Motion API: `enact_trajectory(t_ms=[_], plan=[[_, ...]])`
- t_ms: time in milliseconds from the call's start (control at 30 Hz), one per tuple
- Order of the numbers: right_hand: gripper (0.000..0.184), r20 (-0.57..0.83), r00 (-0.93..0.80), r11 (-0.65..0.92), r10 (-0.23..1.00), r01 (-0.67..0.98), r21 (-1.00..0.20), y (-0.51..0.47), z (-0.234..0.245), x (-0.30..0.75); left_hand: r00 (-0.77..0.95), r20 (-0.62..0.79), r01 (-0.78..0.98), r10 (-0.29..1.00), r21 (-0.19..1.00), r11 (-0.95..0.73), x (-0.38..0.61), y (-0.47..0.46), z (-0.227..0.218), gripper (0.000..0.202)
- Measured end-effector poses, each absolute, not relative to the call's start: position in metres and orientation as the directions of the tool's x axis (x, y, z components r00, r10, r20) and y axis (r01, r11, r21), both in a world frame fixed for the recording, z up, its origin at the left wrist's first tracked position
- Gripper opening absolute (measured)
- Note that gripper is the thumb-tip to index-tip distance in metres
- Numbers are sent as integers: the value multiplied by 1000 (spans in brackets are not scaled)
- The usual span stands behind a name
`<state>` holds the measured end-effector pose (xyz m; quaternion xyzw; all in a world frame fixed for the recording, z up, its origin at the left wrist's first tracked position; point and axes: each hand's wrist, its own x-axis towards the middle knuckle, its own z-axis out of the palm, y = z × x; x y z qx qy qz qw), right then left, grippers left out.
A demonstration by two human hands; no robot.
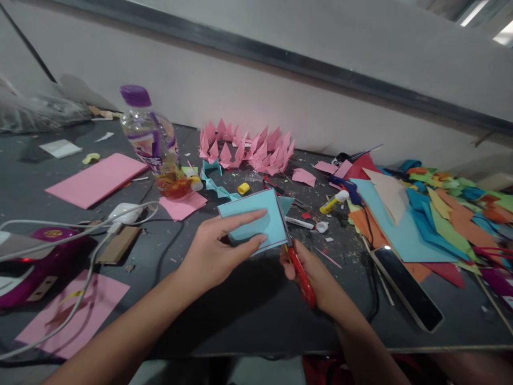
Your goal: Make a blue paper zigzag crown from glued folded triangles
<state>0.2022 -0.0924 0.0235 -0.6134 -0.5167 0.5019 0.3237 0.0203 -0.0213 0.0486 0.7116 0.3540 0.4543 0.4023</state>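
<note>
My left hand (218,243) grips a light blue sheet of paper (256,211), its thumb and fingers laid across the top face. Dark lines run along the paper's edges. In my right hand (308,267) is a pair of scissors with red handles (301,274). The blades stand along the paper's right edge; whether they are apart is hard to make out. Behind the paper lies a strip of folded light blue paper points (218,187). Farther back stands a ring of folded pink paper points (246,147).
A purple-capped bottle (154,144) stands at the left, near pink paper (96,179) and a white cable (96,251). To the right lie a phone (406,286), a glue stick (334,202), a blue glue gun (347,187) and a heap of coloured paper (452,208). A wall closes the back.
</note>
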Motion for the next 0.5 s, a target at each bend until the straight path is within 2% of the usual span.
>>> enact_trajectory(t_ms=[300, 400, 500], plan=[[12, -321, 2, -313, 947, 233, -921, -92, 20, 203, 357, 358, 154, 863, 888, -432, 21, -23, 46, 30], [10, -309, 34, -311, 950, 115, -943, -89, 16, 202, 360, 354, 150, 863, 891, -428, 21, -23, 46, 30], [22, -321, 78, -315, 944, -87, -945, -85, 14, 201, 348, 350, 164, 870, 891, -424, 21, -23, 46, 29]])
